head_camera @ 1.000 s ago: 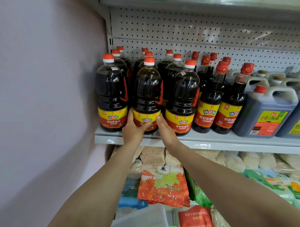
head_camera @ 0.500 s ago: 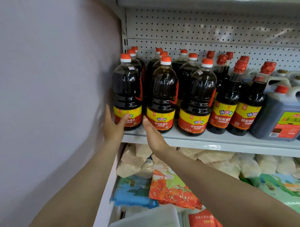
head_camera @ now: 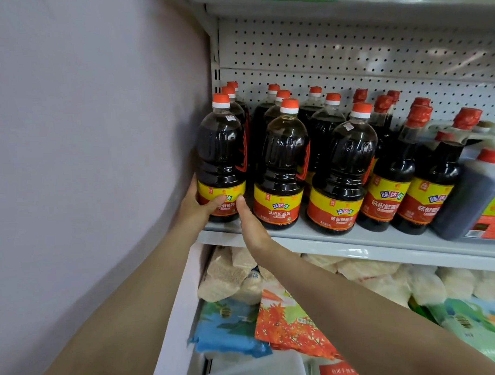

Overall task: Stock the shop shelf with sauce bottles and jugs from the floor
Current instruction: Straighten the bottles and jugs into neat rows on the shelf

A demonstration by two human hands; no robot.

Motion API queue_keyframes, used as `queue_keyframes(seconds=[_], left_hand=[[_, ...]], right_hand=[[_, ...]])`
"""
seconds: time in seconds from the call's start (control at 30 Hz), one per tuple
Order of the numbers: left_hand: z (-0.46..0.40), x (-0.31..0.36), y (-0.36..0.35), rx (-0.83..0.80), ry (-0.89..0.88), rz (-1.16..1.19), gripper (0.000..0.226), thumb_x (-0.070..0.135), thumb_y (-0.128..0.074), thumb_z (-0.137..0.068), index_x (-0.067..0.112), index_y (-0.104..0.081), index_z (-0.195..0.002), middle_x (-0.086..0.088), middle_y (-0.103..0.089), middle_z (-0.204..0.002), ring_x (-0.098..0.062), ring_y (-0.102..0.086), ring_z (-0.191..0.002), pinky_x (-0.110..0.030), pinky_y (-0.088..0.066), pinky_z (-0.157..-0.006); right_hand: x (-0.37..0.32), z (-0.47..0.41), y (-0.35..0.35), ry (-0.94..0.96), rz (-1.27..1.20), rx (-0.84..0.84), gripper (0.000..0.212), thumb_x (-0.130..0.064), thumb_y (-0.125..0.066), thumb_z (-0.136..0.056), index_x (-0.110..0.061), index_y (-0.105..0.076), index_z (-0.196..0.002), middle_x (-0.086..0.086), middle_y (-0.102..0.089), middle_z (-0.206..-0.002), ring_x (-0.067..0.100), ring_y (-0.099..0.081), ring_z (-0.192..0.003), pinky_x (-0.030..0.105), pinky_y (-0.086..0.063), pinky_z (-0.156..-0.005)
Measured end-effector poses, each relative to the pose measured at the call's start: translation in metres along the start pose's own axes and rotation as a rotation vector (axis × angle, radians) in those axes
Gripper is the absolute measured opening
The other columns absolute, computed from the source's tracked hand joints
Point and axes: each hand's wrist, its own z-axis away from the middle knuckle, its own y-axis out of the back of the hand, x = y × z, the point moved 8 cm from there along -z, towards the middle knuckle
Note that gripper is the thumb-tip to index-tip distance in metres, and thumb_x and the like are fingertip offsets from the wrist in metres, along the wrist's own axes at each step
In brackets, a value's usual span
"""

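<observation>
The sauce bottle [head_camera: 220,163] at the shelf [head_camera: 341,241] end, clasped low by both hands, left hand [head_camera: 198,207] fingers curled around its label and right hand [head_camera: 249,221] thumb pressing, should be slid back upright, slowly.

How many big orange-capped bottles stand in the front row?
3: left bottle by the wall, middle bottle beside it, right bottle next to the slim bottles. More stand behind them.
</observation>
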Motion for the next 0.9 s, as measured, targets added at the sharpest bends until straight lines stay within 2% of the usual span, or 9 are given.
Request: queue_keyframes(seconds=[0.07,0.13,0.27,0.4,0.47,0.57,0.73,0.83,0.9], left_hand=[[-0.003,-0.002,0.0,-0.033,0.0,0.009,0.088,0.027,-0.084,-0.076,0.039,-0.036,-0.149,0.014,-0.061,-0.134,-0.005,-0.059,-0.121,-0.03,-0.049,-0.1],[-0.004,-0.003,0.0,-0.048,0.008,0.016,0.09,0.028,-0.085,-0.074,0.038,-0.036,-0.149,0.013,-0.062,-0.134,-0.004,-0.06,-0.12,-0.026,-0.049,-0.098],[-0.006,-0.008,0.004,-0.059,0.03,0.008,0.09,0.035,-0.088,-0.071,0.037,-0.039,-0.146,0.012,-0.062,-0.133,-0.009,-0.06,-0.122,-0.036,-0.049,-0.102],[-0.005,-0.008,0.005,-0.084,0.078,0.017,0.093,0.037,-0.088,-0.068,0.033,-0.039,-0.147,0.009,-0.063,-0.133,-0.009,-0.06,-0.121,-0.04,-0.048,-0.106],[-0.004,-0.008,0.007,-0.11,0.1,0.005,0.096,0.045,-0.089,-0.065,0.038,-0.038,-0.146,0.011,-0.063,-0.133,-0.01,-0.059,-0.123,-0.042,-0.047,-0.107],[-0.003,-0.013,0.011,-0.149,0.136,-0.011,0.099,0.053,-0.089,-0.062,0.041,-0.038,-0.146,0.01,-0.062,-0.135,-0.014,-0.057,-0.126,-0.047,-0.044,-0.11],[-0.004,-0.009,0.009,-0.215,0.165,0.012,0.089,0.032,-0.083,-0.072,0.028,-0.037,-0.148,0.004,-0.062,-0.136,-0.017,-0.056,-0.128,-0.047,-0.04,-0.113],[-0.001,-0.01,0.011,-0.191,0.182,0.007,0.093,0.04,-0.087,-0.067,0.03,-0.039,-0.147,0.004,-0.063,-0.135,-0.018,-0.056,-0.128,-0.048,-0.04,-0.113],[0.005,-0.011,0.008,-0.111,0.194,-0.004,0.089,0.046,-0.088,-0.066,0.029,-0.046,-0.142,0.006,-0.066,-0.13,-0.016,-0.059,-0.124,-0.047,-0.042,-0.11]], right_hand=[[0.003,-0.001,0.0,0.028,0.001,0.002,0.054,-0.051,-0.026,-0.106,-0.032,-0.024,-0.156,-0.019,-0.033,-0.144,-0.002,-0.029,-0.135,0.023,-0.023,-0.11],[0.005,-0.004,0.003,0.058,-0.004,0.036,0.054,-0.049,-0.027,-0.107,-0.031,-0.022,-0.158,-0.02,-0.032,-0.15,-0.001,-0.028,-0.139,0.025,-0.023,-0.115],[0.0,-0.013,0.004,0.07,-0.027,0.079,0.055,-0.047,-0.03,-0.108,-0.031,-0.019,-0.159,-0.01,-0.024,-0.163,0.01,-0.023,-0.149,0.038,-0.02,-0.124],[-0.008,-0.01,0.003,0.073,-0.054,0.069,0.051,-0.041,-0.032,-0.108,-0.032,-0.022,-0.157,-0.009,-0.027,-0.162,0.01,-0.025,-0.148,0.036,-0.022,-0.123],[-0.007,-0.008,0.002,0.089,-0.052,0.058,0.05,-0.041,-0.032,-0.108,-0.032,-0.023,-0.156,-0.01,-0.029,-0.16,0.008,-0.028,-0.146,0.034,-0.023,-0.122],[-0.008,-0.004,-0.005,0.102,-0.02,0.04,0.05,-0.043,-0.03,-0.108,-0.032,-0.022,-0.156,-0.016,-0.036,-0.149,0.002,-0.033,-0.138,0.032,-0.025,-0.12],[-0.003,0.0,-0.01,0.075,0.036,0.013,0.058,-0.05,-0.029,-0.106,-0.032,-0.015,-0.159,-0.014,-0.028,-0.159,0.003,-0.027,-0.141,0.036,-0.021,-0.123],[-0.008,0.006,-0.004,0.064,0.026,-0.023,0.056,-0.046,-0.03,-0.107,-0.03,-0.017,-0.159,-0.015,-0.032,-0.153,0.003,-0.03,-0.139,0.03,-0.023,-0.119],[-0.006,0.009,0.005,0.046,0.067,-0.063,0.058,-0.052,-0.033,-0.105,-0.033,-0.022,-0.158,-0.018,-0.033,-0.151,0.002,-0.03,-0.139,0.027,-0.023,-0.115]])
